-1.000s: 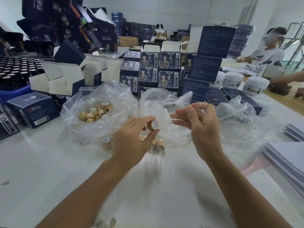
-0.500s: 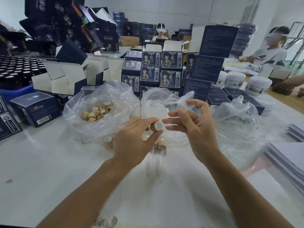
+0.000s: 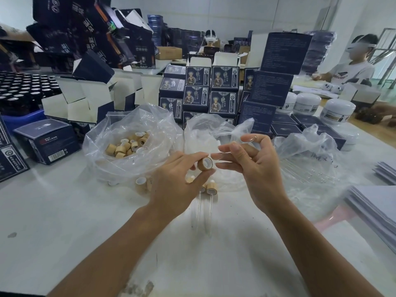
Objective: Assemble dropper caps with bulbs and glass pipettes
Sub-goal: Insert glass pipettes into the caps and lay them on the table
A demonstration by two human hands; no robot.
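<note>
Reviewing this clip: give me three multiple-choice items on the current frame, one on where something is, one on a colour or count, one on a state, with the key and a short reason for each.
1. Where do the loose wooden caps lie?
A. in the open clear plastic bag left of the hands
B. in a blue crate
C. on the paper stack at the right

2. How many finished droppers with glass tubes lie on the table just below the hands?
A. none
B. two
C. six

3. What is the left hand doing?
A. lying flat on the table
B. pinching a single cap between thumb and fingers
C. reaching into a bag

Key: 1 A, the caps show through the bag's opening. 2 B, two capped tubes lie side by side. 3 B, the grip is on the cap, raised before the right hand, whose own hold cannot be made out.
</note>
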